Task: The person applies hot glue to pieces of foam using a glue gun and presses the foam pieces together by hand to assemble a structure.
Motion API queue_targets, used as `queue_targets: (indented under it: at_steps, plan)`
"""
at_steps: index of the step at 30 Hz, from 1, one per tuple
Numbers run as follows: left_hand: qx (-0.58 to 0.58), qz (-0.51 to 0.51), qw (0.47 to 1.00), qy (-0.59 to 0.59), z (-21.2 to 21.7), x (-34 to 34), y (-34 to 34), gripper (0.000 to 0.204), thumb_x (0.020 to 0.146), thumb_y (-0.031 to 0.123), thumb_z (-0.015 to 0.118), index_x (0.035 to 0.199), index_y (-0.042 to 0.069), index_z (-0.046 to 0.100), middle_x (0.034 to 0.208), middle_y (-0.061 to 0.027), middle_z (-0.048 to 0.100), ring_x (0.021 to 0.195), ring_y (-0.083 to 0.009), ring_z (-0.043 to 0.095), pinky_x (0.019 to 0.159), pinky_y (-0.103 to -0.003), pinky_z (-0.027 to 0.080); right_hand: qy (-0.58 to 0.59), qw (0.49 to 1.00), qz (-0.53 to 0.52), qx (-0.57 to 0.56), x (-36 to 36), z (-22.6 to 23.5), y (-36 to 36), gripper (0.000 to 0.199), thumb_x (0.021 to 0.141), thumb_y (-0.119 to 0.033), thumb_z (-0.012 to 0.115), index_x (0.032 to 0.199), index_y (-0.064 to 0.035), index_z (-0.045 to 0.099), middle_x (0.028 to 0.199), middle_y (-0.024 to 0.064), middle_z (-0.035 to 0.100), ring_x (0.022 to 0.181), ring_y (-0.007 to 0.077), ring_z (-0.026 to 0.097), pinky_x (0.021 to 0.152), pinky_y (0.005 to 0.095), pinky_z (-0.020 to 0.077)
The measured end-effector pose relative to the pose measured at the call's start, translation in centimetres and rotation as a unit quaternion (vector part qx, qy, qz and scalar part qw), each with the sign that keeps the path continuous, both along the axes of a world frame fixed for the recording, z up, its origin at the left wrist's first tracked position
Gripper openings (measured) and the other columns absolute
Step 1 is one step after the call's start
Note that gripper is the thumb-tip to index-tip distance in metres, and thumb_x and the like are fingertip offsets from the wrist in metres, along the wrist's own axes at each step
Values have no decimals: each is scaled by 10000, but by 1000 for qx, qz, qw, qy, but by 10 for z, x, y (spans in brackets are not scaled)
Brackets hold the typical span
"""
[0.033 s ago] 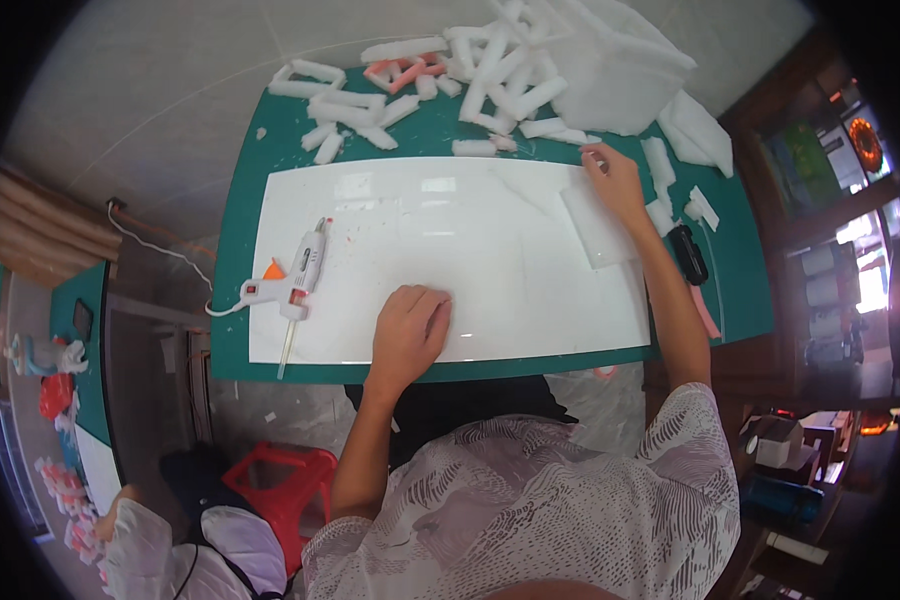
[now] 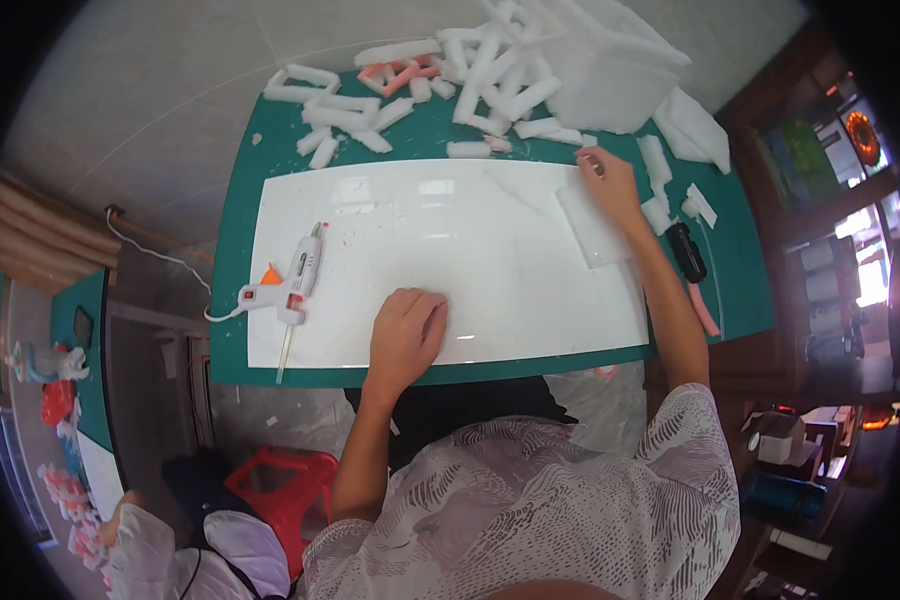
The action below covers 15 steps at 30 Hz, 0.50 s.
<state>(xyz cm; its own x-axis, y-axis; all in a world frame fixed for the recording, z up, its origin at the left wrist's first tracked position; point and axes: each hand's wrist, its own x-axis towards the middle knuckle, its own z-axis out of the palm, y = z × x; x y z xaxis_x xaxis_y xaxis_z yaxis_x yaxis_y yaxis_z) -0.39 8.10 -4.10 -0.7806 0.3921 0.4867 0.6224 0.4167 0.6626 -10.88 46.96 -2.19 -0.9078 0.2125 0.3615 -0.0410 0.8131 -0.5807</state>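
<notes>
My left hand [image 2: 408, 328] rests palm down near the front edge of a glossy white board [image 2: 470, 260], its fingers curled in; nothing shows in them. At the board's far right corner is my right hand [image 2: 610, 188], fingers bent together beside a small white foam bit [image 2: 588, 141]. Whether it pinches anything is too small to tell. Partly under my right wrist lies a clear rectangular sheet [image 2: 592, 232]. On the board's left side a white hot glue gun [image 2: 295, 285] lies with its glue stick pointing toward me.
White foam strips and frames [image 2: 500, 80] heap along the back of the green table [image 2: 235, 220], with a big white foam block [image 2: 615, 70]. A black tool [image 2: 686, 253] and a pink strip [image 2: 703, 310] lie right. A red stool [image 2: 285, 490] and another person's sleeve [image 2: 150, 550] are lower left.
The whole view has shifted very slightly. Both hands keep the same places and poses on the board.
</notes>
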Motion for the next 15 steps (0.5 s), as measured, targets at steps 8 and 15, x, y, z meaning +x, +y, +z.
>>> queue_targets:
  at_steps: [8,15]
  plan:
    - [-17,-5,999,-33,4,1,8,79,860,1,671,938,4,660,873,-142,656,832,-331,611,750,-414,487,75,995,17,69,16,-13,-7,180,906,-154,637,958,-3,719,908,173,721,847,329,671,787,410,524]
    - [-23,37,998,-45,-1,1,8,51,892,7,653,940,0,669,855,-133,650,769,-285,618,708,-367,497,31,992,11,123,10,-16,-10,237,910,-224,645,860,0,704,851,173,706,825,367,663,768,444,511]
